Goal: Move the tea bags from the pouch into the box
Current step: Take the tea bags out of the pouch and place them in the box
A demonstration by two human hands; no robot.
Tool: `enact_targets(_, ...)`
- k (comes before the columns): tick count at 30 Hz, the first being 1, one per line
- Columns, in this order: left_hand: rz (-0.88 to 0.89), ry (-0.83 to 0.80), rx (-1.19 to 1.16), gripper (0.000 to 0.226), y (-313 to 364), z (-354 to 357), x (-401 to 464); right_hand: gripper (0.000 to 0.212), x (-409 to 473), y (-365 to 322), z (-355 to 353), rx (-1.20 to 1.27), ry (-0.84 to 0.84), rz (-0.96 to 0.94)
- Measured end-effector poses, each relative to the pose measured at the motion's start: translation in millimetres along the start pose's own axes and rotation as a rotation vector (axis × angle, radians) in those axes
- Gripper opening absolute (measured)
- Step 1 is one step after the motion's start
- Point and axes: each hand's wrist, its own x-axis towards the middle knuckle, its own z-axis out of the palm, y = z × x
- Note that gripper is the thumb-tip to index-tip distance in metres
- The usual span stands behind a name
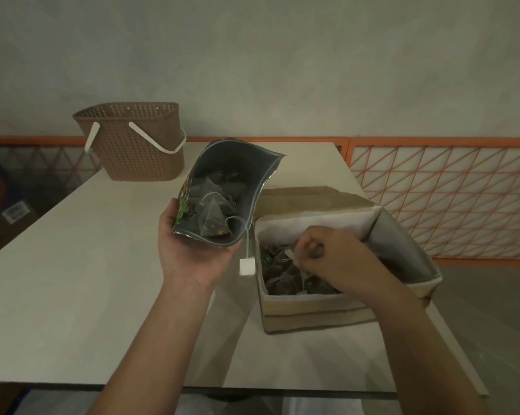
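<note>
Pouch [223, 187]: printed front faces away; only a strip of its pattern shows, unreadable. Lower end covered by the left hand [190, 253].
Tea bags [212, 217] in the pouch: number cannot be told; deeper ones lost in shadow.
Box [312, 307]: the right hand [333, 253] covers part of the contents; its fingertips are blurred, so what they pinch is uncertain.
Tag [247, 266] hanging on a string below the pouch: blurred, print unreadable.
Counter [73, 265]: left and near edges cut off.
Both forearms: cut off at the bottom edge.
</note>
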Motion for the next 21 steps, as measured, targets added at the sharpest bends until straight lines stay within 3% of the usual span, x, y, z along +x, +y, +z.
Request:
enact_targets(3,0.007,0.027,0.003,0.052,0.2,0.8,-1.8,0.007,4.5,-4.3,1.6,-0.085,0.059,-0.066)
enact_targets(6,0.004,0.028,0.016,0.054,1.0,1.7,-2.3,0.007,3.5,-23.8,1.8,0.120,0.206,-0.143)
enact_targets(9,0.020,0.023,0.054,0.053,0.0,1.4,-2.8,0.015,-1.7,-49.9,6.4,0.287,0.197,-0.213)
enact_targets(13,0.022,0.025,0.093,0.058,-1.0,1.1,-4.1,0.021,-0.5,-62.3,26.8,0.256,0.183,-0.233)
enact_targets(17,0.030,-0.007,0.082,0.056,0.6,0.2,-4.6,0.008,-1.8,-67.2,28.8,0.330,0.187,-0.211)
enact_targets(21,0.026,-0.013,0.063,0.053,4.2,-2.5,-1.0,0.005,-7.8,-68.1,11.1,0.527,0.303,-0.219)
